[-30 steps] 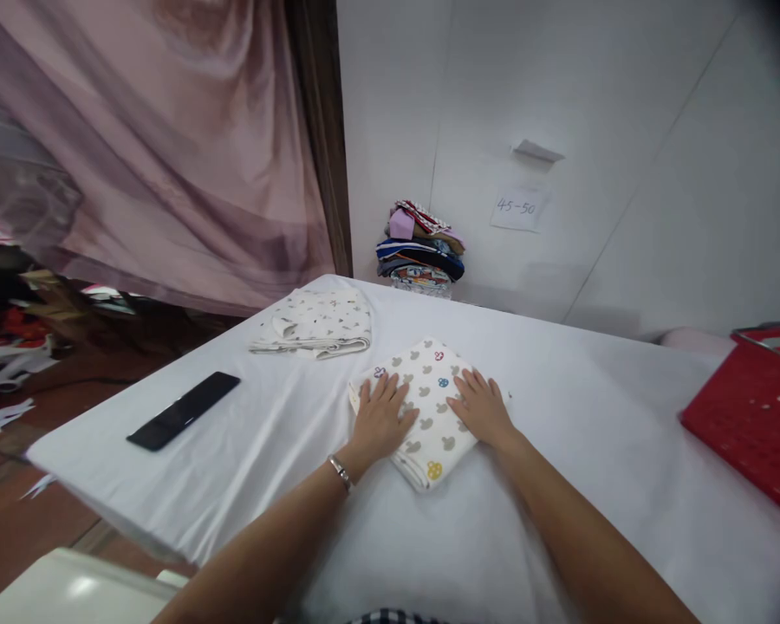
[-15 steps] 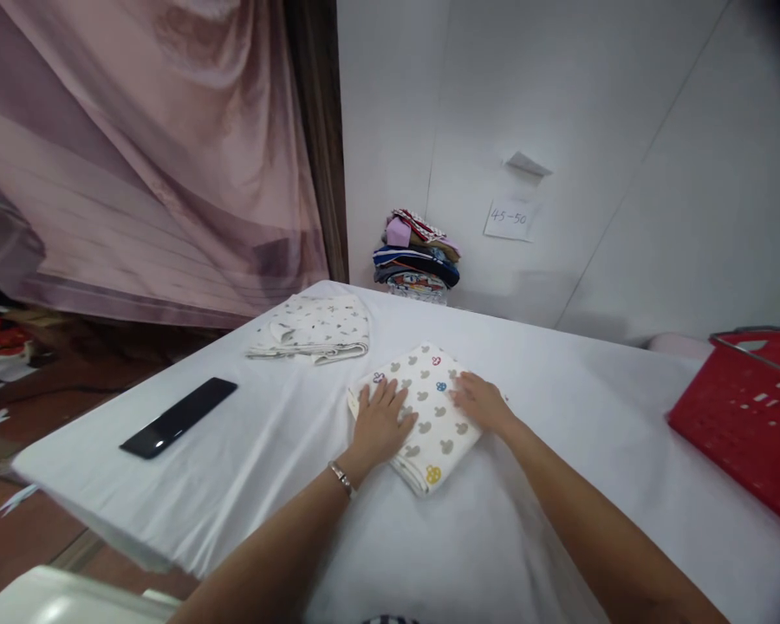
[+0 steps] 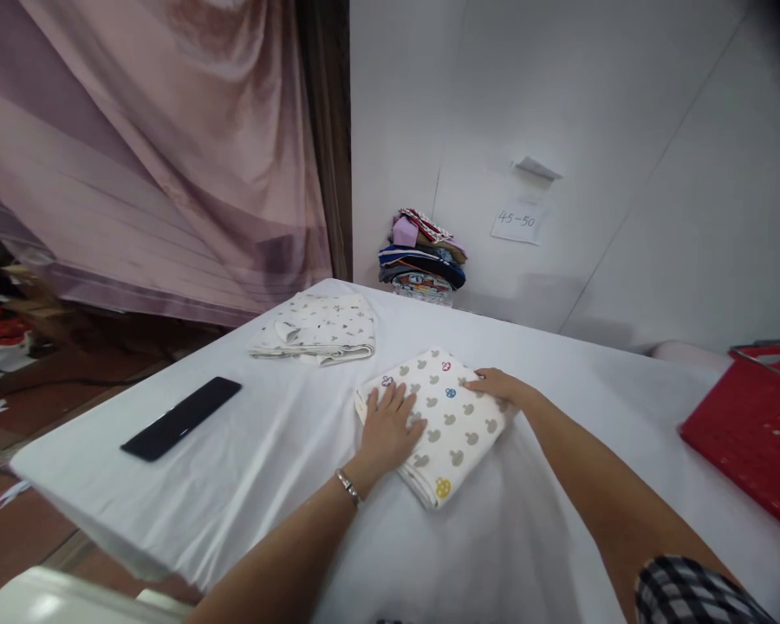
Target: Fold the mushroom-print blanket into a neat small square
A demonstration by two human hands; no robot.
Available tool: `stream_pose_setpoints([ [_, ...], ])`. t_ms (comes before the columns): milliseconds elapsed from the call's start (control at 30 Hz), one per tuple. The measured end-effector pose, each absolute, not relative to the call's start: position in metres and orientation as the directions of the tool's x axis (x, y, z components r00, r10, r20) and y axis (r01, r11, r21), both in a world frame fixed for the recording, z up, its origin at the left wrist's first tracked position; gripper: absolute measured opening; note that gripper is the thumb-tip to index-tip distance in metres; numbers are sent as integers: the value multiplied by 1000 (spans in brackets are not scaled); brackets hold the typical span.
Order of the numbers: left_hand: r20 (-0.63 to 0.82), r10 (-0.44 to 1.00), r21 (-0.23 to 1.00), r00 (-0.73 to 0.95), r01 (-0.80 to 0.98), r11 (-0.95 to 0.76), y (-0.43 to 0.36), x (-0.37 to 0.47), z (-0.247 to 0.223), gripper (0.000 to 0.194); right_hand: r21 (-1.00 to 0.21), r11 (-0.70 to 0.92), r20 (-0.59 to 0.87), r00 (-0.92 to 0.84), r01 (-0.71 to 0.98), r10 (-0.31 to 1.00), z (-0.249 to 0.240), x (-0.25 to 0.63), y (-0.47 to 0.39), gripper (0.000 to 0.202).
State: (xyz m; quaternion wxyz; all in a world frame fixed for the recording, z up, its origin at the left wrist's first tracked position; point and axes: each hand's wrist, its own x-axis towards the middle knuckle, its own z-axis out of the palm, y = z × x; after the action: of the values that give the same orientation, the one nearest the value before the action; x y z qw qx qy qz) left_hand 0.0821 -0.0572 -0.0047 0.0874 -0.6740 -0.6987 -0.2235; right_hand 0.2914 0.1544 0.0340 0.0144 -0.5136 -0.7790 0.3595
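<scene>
A folded white cloth (image 3: 442,433) printed with grey mushrooms and a few coloured ones lies on the white-covered table (image 3: 286,442) in front of me. My left hand (image 3: 390,429) rests flat on its left part, fingers spread. At the far right edge my right hand (image 3: 499,387) grips the cloth, whose right side is slightly raised; some of the fingers are hidden. Farther back on the left lies a second folded white cloth (image 3: 325,325) with a small dark print, touched by neither hand.
On the table's left lies a flat black object (image 3: 182,418). A red basket (image 3: 747,433) stands at the right. Behind the table's far edge is a stack of folded clothes (image 3: 422,260), by a wall with a paper sign (image 3: 517,223). Pink curtains (image 3: 234,156) hang at left.
My right hand has gone from lying on the cloth's top to gripping its far right edge, which has lifted a little. My left hand stays flat on the cloth.
</scene>
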Motion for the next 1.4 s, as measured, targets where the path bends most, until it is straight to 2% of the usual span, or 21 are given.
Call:
stream_pose_setpoints([
  [233,301,946,181,119,967,-180,-32,79,10,54,-621,83,-325,-352,780,878,46,352,116,48],
  [400,185,968,262,168,941,-213,-12,98,12,57,-671,-87,-299,-162,737,940,32,403,64,43],
  [533,156,967,308,202,920,-242,-8,103,9,58,-675,-94,-290,-147,732,946,30,417,46,39],
  [633,161,967,325,198,914,-241,-10,100,9,58,-708,-83,-290,-181,701,940,34,416,59,40],
  [767,195,975,316,102,935,-161,-16,99,8,62,-802,-212,-357,-163,559,920,34,402,95,45],
  [900,157,987,324,21,944,-71,-19,100,5,65,-849,-283,-393,-173,447,903,29,382,126,43],
  [1000,144,990,340,-4,939,-46,-19,100,4,60,-884,-250,-337,-168,395,927,22,371,136,43],
  [1167,129,991,384,-24,923,-28,-21,98,2,54,-908,-57,-80,-39,416,996,0,367,139,58],
  [1400,128,992,427,-19,904,-38,-21,96,-2,53,-861,28,-25,-97,507,995,-19,371,142,49],
])
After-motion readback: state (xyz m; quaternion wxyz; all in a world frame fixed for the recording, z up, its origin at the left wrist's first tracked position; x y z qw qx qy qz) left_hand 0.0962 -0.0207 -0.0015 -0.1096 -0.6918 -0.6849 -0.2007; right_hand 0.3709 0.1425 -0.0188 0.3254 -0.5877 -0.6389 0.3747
